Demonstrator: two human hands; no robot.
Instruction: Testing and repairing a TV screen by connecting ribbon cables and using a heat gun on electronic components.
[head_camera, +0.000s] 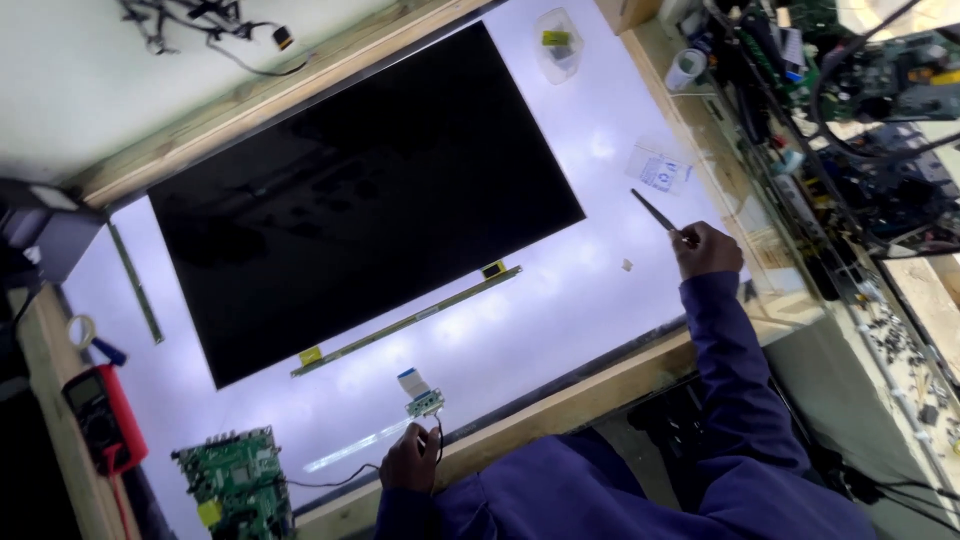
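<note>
On the lit worktop (560, 300), a large black screen panel (360, 190) is laid flat, glass dark and unlit.

A thin strip board (405, 322) is seen joined along the panel's near edge by yellow tabs. A small green connector board (425, 402) with a pale ribbon is pinched in the closed left hand (408, 462) just beside the wooden rim. A slim dark tool (655, 212) is gripped in the closed right hand (706, 248), well apart from the panel. A green circuit board (235, 483) and a red meter (105, 415) lie nearby.

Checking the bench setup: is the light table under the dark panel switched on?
On: the light table glows white around the dark panel.
</note>
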